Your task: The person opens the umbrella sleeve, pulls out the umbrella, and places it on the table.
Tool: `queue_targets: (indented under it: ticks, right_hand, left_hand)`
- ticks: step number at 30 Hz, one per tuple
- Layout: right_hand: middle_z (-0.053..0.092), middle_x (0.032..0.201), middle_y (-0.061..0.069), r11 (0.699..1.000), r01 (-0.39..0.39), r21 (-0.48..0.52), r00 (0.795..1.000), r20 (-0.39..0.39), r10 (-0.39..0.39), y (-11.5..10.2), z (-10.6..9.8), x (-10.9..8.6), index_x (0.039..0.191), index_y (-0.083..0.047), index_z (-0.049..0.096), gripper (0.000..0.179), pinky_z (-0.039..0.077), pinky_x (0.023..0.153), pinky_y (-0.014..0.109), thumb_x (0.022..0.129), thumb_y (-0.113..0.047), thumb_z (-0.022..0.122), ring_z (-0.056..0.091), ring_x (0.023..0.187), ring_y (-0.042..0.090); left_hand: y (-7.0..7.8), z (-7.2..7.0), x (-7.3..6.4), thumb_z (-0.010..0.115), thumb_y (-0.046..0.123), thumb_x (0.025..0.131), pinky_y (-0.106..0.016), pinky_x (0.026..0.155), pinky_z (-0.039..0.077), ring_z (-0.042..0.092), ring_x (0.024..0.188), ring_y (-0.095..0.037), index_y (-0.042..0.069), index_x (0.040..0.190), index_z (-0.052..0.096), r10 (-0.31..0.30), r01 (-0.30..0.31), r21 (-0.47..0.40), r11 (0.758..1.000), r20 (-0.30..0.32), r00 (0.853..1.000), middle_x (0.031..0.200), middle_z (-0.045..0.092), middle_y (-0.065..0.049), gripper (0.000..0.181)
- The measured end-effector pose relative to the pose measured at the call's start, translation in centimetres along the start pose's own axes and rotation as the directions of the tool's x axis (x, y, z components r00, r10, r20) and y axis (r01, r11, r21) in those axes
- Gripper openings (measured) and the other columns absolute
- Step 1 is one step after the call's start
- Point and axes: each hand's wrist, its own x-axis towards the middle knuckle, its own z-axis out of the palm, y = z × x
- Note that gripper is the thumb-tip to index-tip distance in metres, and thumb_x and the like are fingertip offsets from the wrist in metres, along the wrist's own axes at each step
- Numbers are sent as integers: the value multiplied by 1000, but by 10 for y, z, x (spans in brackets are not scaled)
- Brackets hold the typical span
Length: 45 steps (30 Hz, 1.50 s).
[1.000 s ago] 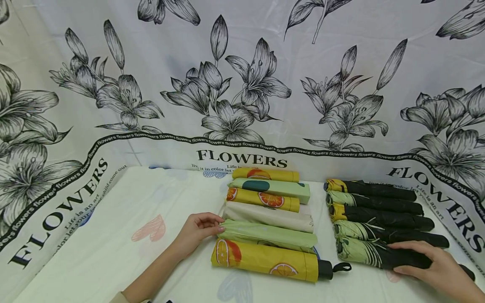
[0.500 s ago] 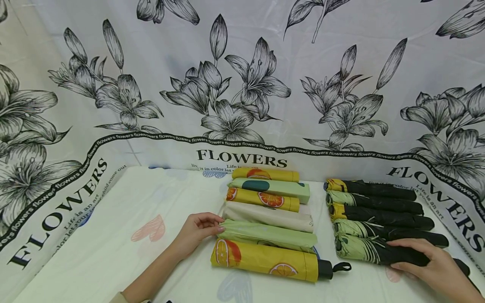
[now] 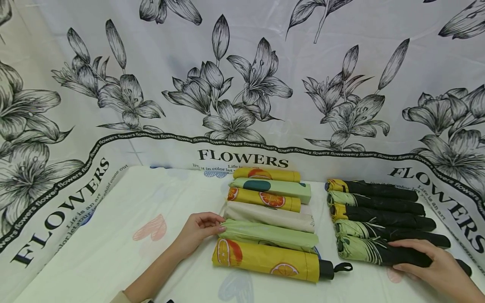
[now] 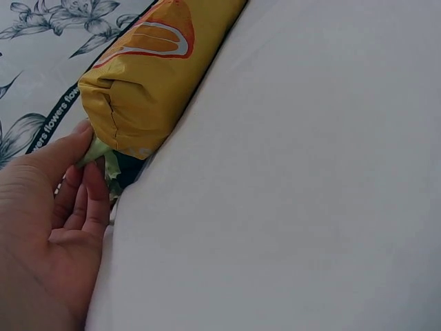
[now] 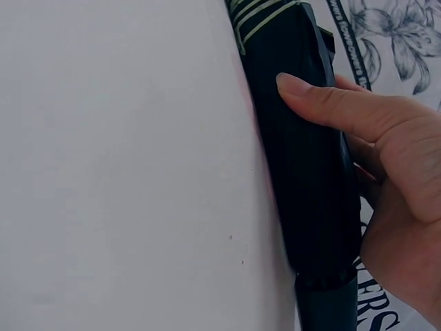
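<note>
My left hand [image 3: 201, 233] pinches the left end of a light green umbrella sleeve [image 3: 269, 235] between thumb and fingers. In the left wrist view, only a bit of its green fabric [image 4: 98, 150] shows, below the end of a yellow umbrella with orange-slice prints [image 4: 148, 96]. That yellow umbrella [image 3: 261, 260] lies in front of the green sleeve, its black handle and loop pointing right. At the right, my right hand [image 3: 435, 263] grips the nearest folded black-and-green umbrella [image 3: 363, 251]. The right wrist view has the thumb over its black fabric [image 5: 296, 165], fingers round the far side.
Behind the green sleeve lie a beige one [image 3: 269, 216], a yellow one [image 3: 280, 201], a green boxy one [image 3: 288, 190] and another yellow one [image 3: 282, 175]. Several folded black umbrellas [image 3: 401, 218] form a right-hand row. A flower-printed curtain [image 3: 182, 139] hangs behind the white cloth [image 3: 113, 235].
Over the first half second, my right hand shifted the black-and-green umbrella slightly left and away from me, closer to its row. The left hand has stayed on the green sleeve's end.
</note>
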Motion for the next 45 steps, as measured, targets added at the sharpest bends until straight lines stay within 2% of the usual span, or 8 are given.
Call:
queue_targets:
  ticks: [4, 11, 15, 18, 29, 36, 41, 45]
  right_hand:
    - [68, 127, 25, 1000, -13, -13, 999, 33, 13, 1, -3, 1, 121, -12, 76, 59, 52, 82, 68, 68, -23, 99, 29, 102, -28]
    - [52, 117, -38, 1000, 9, 7, 1000, -22, -9, -1, -8, -5, 123, -15, 75, 64, 49, 82, 67, 65, -25, 101, 27, 104, -30]
    - [53, 116, -42, 996, 75, 53, 993, -96, -70, -8, -10, -8, 122, -15, 75, 62, 52, 91, 29, 65, -16, 101, 32, 107, -31]
    - [58, 116, -38, 989, 131, 65, 982, -148, -121, -18, -9, -7, 120, -15, 76, 61, 38, 79, 2, 64, -9, 100, 39, 108, -29]
    - [62, 121, -28, 972, 221, 79, 959, -202, -201, -68, 2, 0, 122, -22, 75, 60, 36, 87, -1, 69, -2, 96, 44, 112, -24]
    - [69, 118, -19, 958, 271, 92, 938, -249, -241, -105, 17, 3, 120, -23, 77, 57, 36, 92, -2, 70, -2, 95, 49, 113, -22]
    - [72, 116, -14, 957, 262, 129, 951, -203, -233, -129, 27, 4, 119, -24, 77, 48, 49, 84, 9, 76, -8, 94, 59, 106, -12]
    - [72, 113, -14, 920, 333, 208, 938, -173, -300, -137, 41, 4, 118, -19, 77, 47, 56, 75, 17, 76, -3, 92, 66, 98, -2]
  left_hand:
    - [1, 2, 1, 75, -5, 92, -20, 75, 59, 67, 78, -4, -23, 116, 64, -10, 10, -26, 1000, 4, 1000, 87, 72, 8, 31]
    - [4, 3, 1, 77, -3, 92, -21, 78, 59, 68, 81, -5, -21, 118, 64, -47, 47, -17, 999, -6, 999, 90, 72, 6, 34]
    - [8, 2, 0, 78, 1, 93, -22, 79, 60, 69, 84, -6, -17, 120, 66, -70, 70, 23, 997, -20, 997, 95, 73, 7, 34]
    - [12, 0, -3, 77, 3, 94, -22, 79, 59, 69, 85, -6, -15, 120, 68, -68, 70, 69, 995, -36, 997, 96, 74, 8, 33]
    - [30, 7, -25, 74, 7, 97, -21, 74, 57, 67, 82, -6, -7, 113, 74, -49, 80, 196, 977, -161, 986, 95, 77, 6, 21]
    - [28, 16, -38, 74, 3, 97, -19, 71, 57, 65, 78, -2, -11, 112, 73, 7, 6, 174, 985, -72, 997, 91, 74, 8, 20]
    - [25, 20, -43, 78, 3, 93, -17, 72, 56, 64, 79, -2, -14, 113, 70, -20, 24, 116, 993, -38, 999, 89, 69, 9, 27]
    - [24, 19, -45, 80, 1, 90, -17, 70, 56, 63, 78, -3, -15, 117, 68, -35, 37, 73, 997, -18, 999, 90, 66, 6, 33]
